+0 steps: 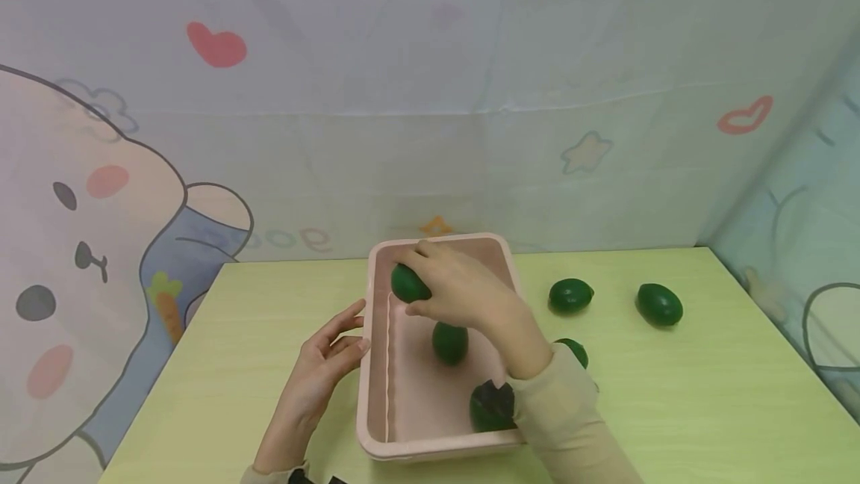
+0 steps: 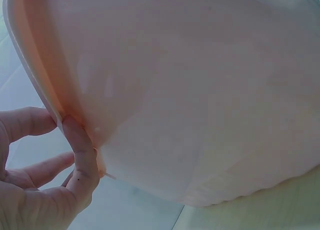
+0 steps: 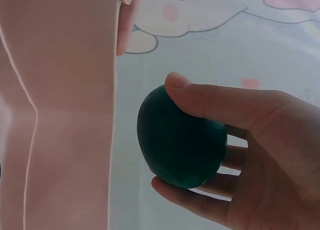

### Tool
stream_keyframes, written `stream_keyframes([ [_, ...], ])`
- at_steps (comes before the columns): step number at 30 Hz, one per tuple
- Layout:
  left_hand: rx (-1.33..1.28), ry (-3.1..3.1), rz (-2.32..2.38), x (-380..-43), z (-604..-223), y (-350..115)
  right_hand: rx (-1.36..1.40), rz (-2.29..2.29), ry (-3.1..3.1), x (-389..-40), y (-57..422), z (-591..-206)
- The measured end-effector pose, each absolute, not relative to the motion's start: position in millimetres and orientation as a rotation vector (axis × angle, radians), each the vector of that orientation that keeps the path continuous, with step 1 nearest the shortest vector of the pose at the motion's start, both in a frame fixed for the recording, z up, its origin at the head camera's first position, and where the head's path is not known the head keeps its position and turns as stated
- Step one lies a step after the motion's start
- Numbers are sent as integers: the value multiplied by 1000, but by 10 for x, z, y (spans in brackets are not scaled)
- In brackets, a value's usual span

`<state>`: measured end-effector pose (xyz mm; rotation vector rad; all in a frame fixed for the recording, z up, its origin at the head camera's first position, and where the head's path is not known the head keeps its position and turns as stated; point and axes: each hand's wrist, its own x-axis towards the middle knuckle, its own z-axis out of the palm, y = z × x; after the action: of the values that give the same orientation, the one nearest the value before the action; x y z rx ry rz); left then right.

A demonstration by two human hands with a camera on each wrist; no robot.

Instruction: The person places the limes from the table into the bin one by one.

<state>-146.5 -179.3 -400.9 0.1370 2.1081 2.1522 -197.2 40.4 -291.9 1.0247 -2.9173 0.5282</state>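
A pink rectangular plastic bin (image 1: 371, 409) stands upright on the table. My right hand (image 1: 463, 286) reaches over it, holding a dark green lime (image 1: 408, 284) between thumb and fingers above its far left part. The right wrist view shows that same lime (image 3: 180, 140) against the thumb and fingertips. Inside the bin lie a lime (image 1: 449, 343) near the middle and another lime (image 1: 485, 413) in the near right corner, partly covered by a black piece at my right cuff. At the bin's left side, my left hand (image 1: 322, 364) grips the rim with thumb and fingers.
To the right of the bin, a lime (image 1: 571, 296) and another lime (image 1: 659, 305) lie on the pale yellow-green table (image 1: 725, 394). A further lime (image 1: 573, 352) is partly hidden by my right sleeve. A printed cloth (image 1: 430, 81) hangs behind the table.
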Motion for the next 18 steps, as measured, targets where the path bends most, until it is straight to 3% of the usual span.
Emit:
stream_keyframes([
  [18, 151, 2096, 2157, -1462, -4016, -1798, 1047, 504, -2974, -2055, 338, -3107],
])
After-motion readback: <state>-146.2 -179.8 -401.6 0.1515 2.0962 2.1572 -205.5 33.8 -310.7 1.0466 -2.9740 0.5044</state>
